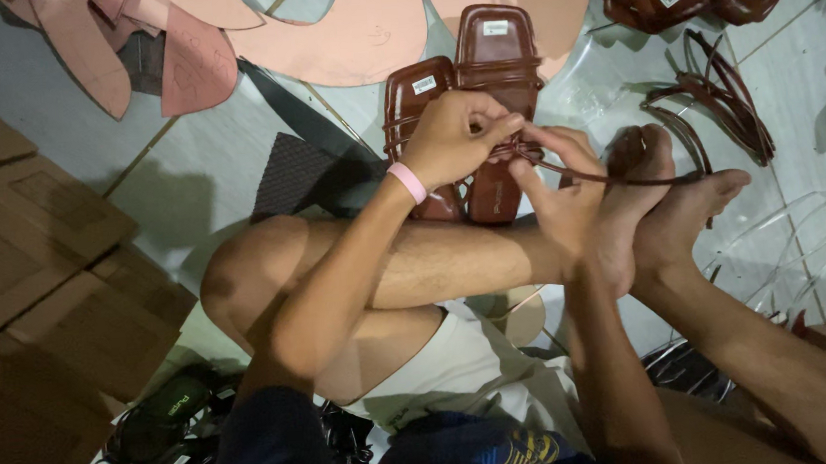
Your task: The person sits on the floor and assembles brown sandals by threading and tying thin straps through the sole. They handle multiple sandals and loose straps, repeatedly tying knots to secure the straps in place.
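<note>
Glossy brown sandals (482, 111): left hand (450, 137) and right hand (561, 197) both pinch their thin strap (613, 179).

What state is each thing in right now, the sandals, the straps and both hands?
Brown sandal pair: side by side on the floor, straps being worked.
Strap: pulled taut from the sandals to the foot.
Left hand: closed, pinching the strap.
Right hand: closed on the strap.
Loose straps: lying in a heap.
</note>
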